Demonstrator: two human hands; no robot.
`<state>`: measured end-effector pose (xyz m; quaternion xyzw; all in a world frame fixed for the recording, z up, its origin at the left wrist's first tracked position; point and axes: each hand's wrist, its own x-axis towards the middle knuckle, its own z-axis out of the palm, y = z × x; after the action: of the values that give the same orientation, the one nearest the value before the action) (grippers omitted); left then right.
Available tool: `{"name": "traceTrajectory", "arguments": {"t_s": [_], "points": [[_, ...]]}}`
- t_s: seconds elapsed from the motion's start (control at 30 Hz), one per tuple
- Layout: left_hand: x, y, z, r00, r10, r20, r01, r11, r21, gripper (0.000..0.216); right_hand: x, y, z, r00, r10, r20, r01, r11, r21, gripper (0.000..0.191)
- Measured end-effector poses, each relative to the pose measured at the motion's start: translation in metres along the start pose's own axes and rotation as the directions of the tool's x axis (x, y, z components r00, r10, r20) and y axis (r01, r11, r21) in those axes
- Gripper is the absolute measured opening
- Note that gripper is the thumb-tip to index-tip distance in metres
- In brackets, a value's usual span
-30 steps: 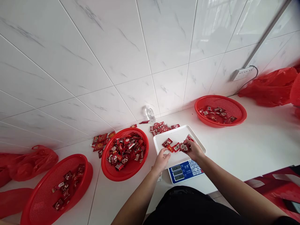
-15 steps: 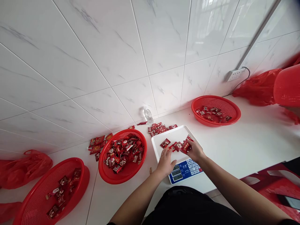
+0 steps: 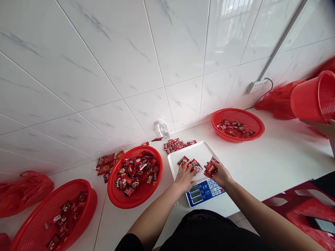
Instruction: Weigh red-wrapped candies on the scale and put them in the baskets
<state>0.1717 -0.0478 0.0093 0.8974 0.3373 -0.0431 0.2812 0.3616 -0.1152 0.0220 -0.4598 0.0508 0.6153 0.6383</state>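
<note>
A digital scale with a white tray and a blue keypad panel stands in front of me. Over the tray's left side my left hand lies palm down, fingers spread, its tips touching small red candy packets. One more red packet lies just beyond those fingertips. At the tray's right edge my right hand is closed round red candy packets, held a little above the tray; how many is hidden by the fingers.
Red baskets holding packets stand at the left, nearer the middle and at the back right. Loose packets and a clear bottle lie by the wall. At far right another person's hand holds a red basket.
My right hand has drawn slightly away from my left with its packets, leaving a gap between them. The other person's basket at far right has tipped and moved left.
</note>
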Motion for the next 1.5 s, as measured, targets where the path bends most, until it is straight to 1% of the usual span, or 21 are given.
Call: {"name": "traceTrajectory", "arguments": {"t_s": [0.1, 0.2, 0.37, 0.47, 0.53, 0.67, 0.8, 0.93, 1.03, 1.1, 1.27, 1.4, 1.5], "points": [[-0.015, 0.0, 0.0, 0.999, -0.034, -0.02, 0.033, 0.999, -0.01, 0.057, 0.002, 0.005, 0.01, 1.0, -0.007, -0.001, 0.007, 1.0, 0.01, 0.025], [-0.026, 0.002, 0.0, 0.996, -0.074, -0.046, 0.072, 0.997, -0.035, 0.059, 0.006, 0.009, 0.025, 1.0, -0.023, 0.018, 0.022, 1.0, 0.017, 0.023], [-0.038, 0.005, -0.002, 0.99, -0.124, -0.064, 0.123, 0.992, -0.023, 0.065, 0.006, 0.008, 0.047, 0.994, -0.093, 0.055, 0.091, 0.995, 0.027, 0.026], [-0.041, 0.007, -0.003, 0.987, -0.15, -0.056, 0.15, 0.989, -0.007, 0.066, 0.003, 0.005, 0.05, 0.985, -0.149, 0.081, 0.145, 0.988, 0.047, 0.026], [-0.04, 0.009, -0.003, 0.986, -0.164, -0.028, 0.165, 0.986, 0.022, 0.067, 0.001, 0.004, 0.049, 0.982, -0.168, 0.09, 0.163, 0.985, 0.062, 0.024], [-0.035, 0.014, -0.004, 0.986, -0.167, 0.026, 0.164, 0.983, 0.078, 0.068, 0.0, 0.002, 0.047, 0.979, -0.179, 0.096, 0.172, 0.982, 0.081, 0.018], [-0.031, 0.016, -0.002, 0.989, -0.145, 0.013, 0.144, 0.988, 0.063, 0.071, 0.001, -0.003, 0.045, 0.982, -0.168, 0.084, 0.16, 0.983, 0.095, 0.012], [-0.026, 0.015, 0.003, 0.995, -0.094, -0.031, 0.095, 0.994, 0.044, 0.072, 0.0, -0.007, 0.036, 0.99, -0.111, 0.083, 0.102, 0.989, 0.11, 0.01], [-0.017, 0.014, 0.005, 0.999, -0.039, -0.009, 0.04, 0.997, 0.059, 0.069, -0.003, -0.005, 0.023, 0.992, -0.086, 0.095, 0.077, 0.993, 0.091, 0.01], [-0.008, 0.012, 0.004, 0.999, -0.032, 0.006, 0.031, 0.997, 0.072, 0.071, -0.006, -0.003, 0.011, 0.992, -0.071, 0.101, 0.064, 0.996, 0.067, 0.011], [0.021, -0.001, -0.01, 0.998, -0.057, -0.002, 0.057, 0.991, 0.124, 0.085, -0.014, 0.005, -0.022, 0.996, 0.002, 0.089, -0.005, 1.0, 0.03, 0.014], [0.045, -0.01, -0.024, 0.996, -0.063, 0.058, 0.052, 0.985, 0.162, 0.101, -0.02, 0.011, -0.041, 0.997, 0.037, 0.061, -0.039, 0.999, 0.019, 0.017], [0.06, -0.01, -0.032, 0.991, -0.076, 0.111, 0.057, 0.985, 0.165, 0.111, -0.024, 0.014, -0.048, 0.996, 0.06, 0.059, -0.061, 0.998, 0.023, 0.019]]}}
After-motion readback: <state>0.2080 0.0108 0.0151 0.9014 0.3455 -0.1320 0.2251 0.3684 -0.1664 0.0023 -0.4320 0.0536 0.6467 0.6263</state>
